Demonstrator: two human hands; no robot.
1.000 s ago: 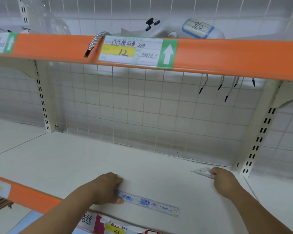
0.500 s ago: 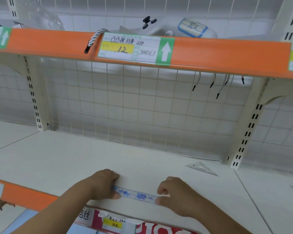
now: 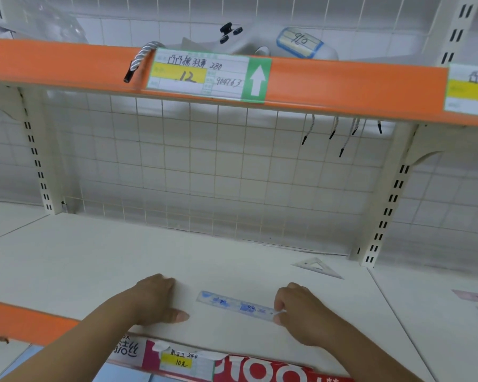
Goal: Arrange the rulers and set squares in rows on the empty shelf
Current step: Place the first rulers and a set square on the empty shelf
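Ruler (image 3: 238, 306) lying flat on shelf (image 3: 94, 257), lower centre of frame. My right hand (image 3: 304, 312) is pinching its right end; left hand (image 3: 155, 301) is resting curled beside it, gripping nothing. Aiming at keeping it parallel with the front edge.

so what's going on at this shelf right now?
A person is laying out stationery on the white shelf. Their right hand pinches the right end of a clear, blue-printed ruler that lies flat near the front edge. The left hand rests on the shelf just left of the ruler, fingers curled, not touching it. A clear set square lies flat farther back on the right, near the upright, untouched.
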